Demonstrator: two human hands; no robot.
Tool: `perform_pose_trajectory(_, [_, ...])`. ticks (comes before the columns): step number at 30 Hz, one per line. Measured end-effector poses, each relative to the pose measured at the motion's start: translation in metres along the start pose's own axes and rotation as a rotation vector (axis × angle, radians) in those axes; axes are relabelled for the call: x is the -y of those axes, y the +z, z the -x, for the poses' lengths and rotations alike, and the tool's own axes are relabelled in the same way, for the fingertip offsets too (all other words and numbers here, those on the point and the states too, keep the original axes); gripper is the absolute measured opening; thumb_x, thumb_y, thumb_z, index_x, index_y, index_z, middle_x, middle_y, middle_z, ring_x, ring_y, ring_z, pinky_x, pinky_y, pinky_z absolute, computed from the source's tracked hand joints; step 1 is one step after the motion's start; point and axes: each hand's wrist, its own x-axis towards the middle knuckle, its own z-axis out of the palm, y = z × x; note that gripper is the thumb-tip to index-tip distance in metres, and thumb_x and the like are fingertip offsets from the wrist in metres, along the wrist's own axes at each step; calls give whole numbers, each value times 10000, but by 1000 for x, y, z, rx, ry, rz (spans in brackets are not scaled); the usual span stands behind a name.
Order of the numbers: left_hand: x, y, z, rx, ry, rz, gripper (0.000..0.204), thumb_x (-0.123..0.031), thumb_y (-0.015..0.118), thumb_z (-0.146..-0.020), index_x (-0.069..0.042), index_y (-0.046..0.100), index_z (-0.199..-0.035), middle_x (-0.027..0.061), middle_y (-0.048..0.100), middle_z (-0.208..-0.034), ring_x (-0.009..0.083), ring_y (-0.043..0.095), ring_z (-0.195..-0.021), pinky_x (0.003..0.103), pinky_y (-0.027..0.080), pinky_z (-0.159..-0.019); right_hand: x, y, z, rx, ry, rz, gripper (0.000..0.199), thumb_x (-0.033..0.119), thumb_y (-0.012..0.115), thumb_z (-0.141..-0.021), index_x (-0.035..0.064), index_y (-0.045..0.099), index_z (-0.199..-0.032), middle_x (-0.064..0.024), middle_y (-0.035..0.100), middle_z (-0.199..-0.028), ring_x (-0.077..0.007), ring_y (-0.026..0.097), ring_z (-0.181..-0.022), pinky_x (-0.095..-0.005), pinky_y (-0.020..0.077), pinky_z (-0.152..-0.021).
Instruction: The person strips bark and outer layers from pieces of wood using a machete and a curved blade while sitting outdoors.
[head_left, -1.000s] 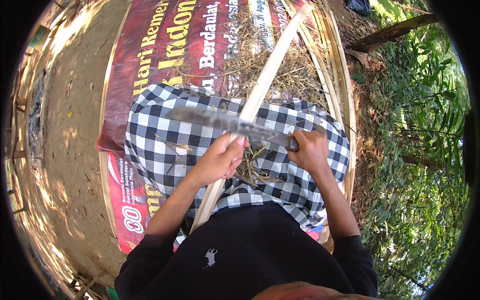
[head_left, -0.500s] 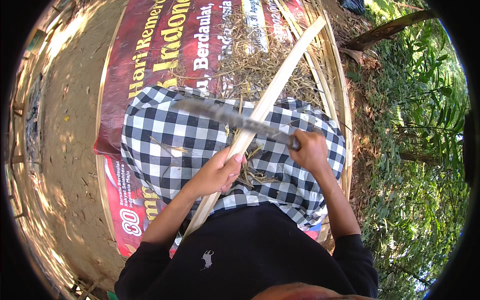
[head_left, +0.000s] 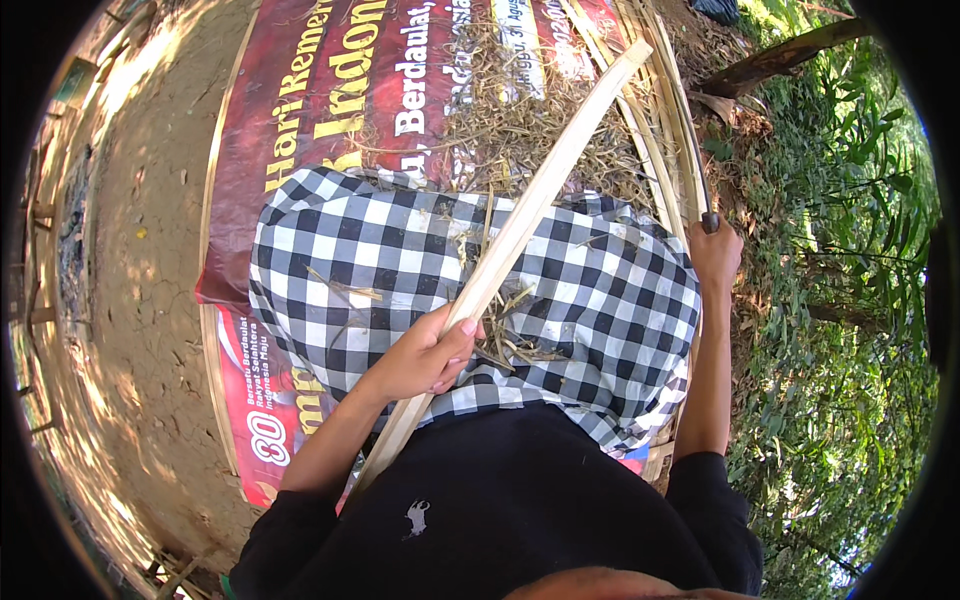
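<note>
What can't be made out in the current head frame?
- Knife: only the dark handle end at the right hand and a thin edge-on blade show; its tip blends into the bamboo strips behind.
- Bamboo slat: its lower end runs under the left hand and behind the black shirt.
- Legs: covered by the checkered cloth.
- Banner: its middle is covered by shavings and cloth, its top cut by the frame edge.

We are outdoors in strong sunlight. On the left we see bare, dry earth ground (head_left: pixel 150 200) with patches of shade. A red printed banner (head_left: pixel 290 130) lies flat on it, and dry plant scraps (head_left: pixel 520 120) are scattered over its upper part. On the right we see green leafy plants (head_left: pixel 850 300) and a fallen tree trunk (head_left: pixel 780 55).
</note>
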Motion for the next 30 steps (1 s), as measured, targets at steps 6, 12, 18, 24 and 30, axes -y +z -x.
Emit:
perform_pose_trajectory(6, [-12, -4, -17, -86, 78, 73, 427, -282, 372, -1099, -52, 365, -1459, 17, 473, -685, 79, 440, -405, 213, 401, -376, 87, -23, 88, 357, -4, -433, 278, 234, 755, -817, -14, 649, -747, -25, 464, -520, -111, 378, -505, -341, 328, -486])
perform_pose_trajectory(12, [-25, 1, -27, -56, 124, 32, 372, -244, 447, -1081, -56, 377, -1394, 54, 582, -761, 64, 499, -438, 208, 423, -375, 128, -26, 132, 469, -376, -385, 231, 152, 772, -691, 17, 639, -824, -123, 641, -648, -350, 607, -578, -404, 487, -641])
perform_pose_trajectory(18, [-25, 3, -28, -135, 96, 2, 226, -193, 442, -1076, -56, 409, -1253, 69, 580, -814, 65, 477, -431, 210, 412, -370, 146, -35, 136, 220, -722, -243, 385, 147, 797, -672, -11, 642, -987, -140, 631, -841, -334, 623, -799, -412, 490, -762])
perform_pose_trajectory(24, [-11, 1, -27, -59, 79, 135, 297, -225, 430, -1084, -55, 386, -1323, 74, 578, -844, 68, 470, -453, 213, 408, -377, 124, -28, 123, 285, -738, -170, 354, 162, 779, -682, -5, 609, -945, -134, 599, -812, -330, 612, -798, -407, 483, -758])
perform_pose_trajectory(30, [-17, 10, -23, 4, 16, 159, 403, -298, 397, -1100, -63, 357, -1425, 43, 523, -793, 39, 405, -463, 197, 359, -376, 112, -29, 124, 310, -704, -148, 214, 187, 791, -692, 68, 638, -784, -77, 611, -647, -303, 619, -594, -414, 488, -632])
